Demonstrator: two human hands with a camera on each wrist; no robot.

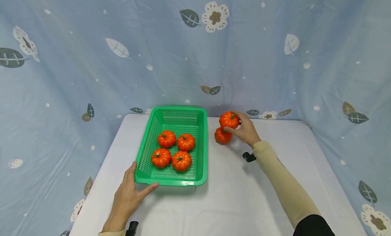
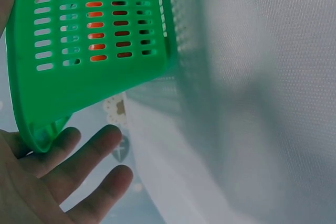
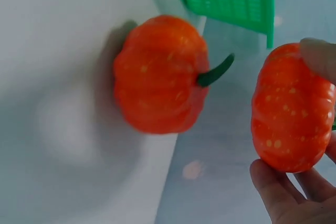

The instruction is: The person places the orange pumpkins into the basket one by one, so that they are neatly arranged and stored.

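In the head view a small orange pumpkin (image 1: 229, 120) with a green stem is gripped between the thumb and fingers of my right hand (image 1: 246, 129). It is raised above a second pumpkin (image 3: 160, 74), which stands on the table. My left hand (image 1: 128, 195), its thumb and fingers spread, touches the near left corner of a green plastic basket (image 1: 171, 181). Several more pumpkins (image 1: 181, 161) sit inside that basket, stems showing. From the left wrist, the loose fingers (image 2: 86, 156) reach out below the basket's rim, and the slotted wall hides most of the contents.
A white cloth covers the table (image 1: 244, 202). Behind it and on both sides hangs a blue curtain (image 1: 171, 59) with leaf and flower prints. The basket stands left of the two pumpkins, near the table's back edge.
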